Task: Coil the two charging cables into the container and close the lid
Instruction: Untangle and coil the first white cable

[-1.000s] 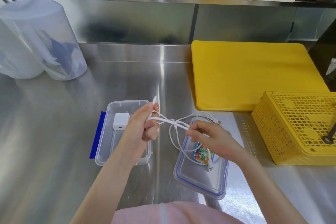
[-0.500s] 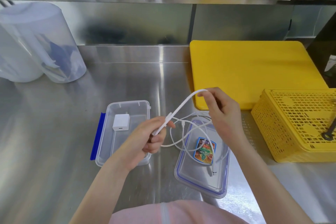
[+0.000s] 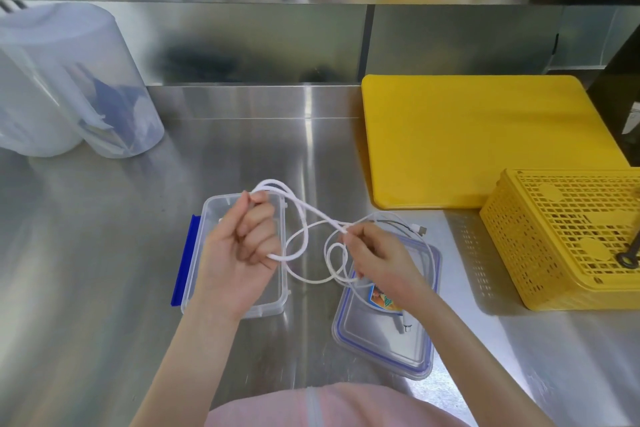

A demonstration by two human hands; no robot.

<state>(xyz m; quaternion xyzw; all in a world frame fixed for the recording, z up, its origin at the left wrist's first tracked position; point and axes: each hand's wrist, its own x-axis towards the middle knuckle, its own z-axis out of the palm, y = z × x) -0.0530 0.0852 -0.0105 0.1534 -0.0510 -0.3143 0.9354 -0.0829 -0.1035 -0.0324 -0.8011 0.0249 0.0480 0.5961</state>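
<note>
Both grips on white cable [image 3: 313,215]

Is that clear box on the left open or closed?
Open. The clear container has no lid on; its lid lies flat on the counter beside it, to the right.

A white cable [image 3: 304,210], a clear container [image 3: 280,302] with a blue clip [image 3: 183,260], a clear lid [image 3: 384,340] edged in blue and bearing a multicoloured sticker [image 3: 381,300], a plain yellow board [image 3: 478,139] and a yellow lattice-patterned basket [image 3: 561,236] are seen on a silver steel counter [image 3: 86,253].
</note>
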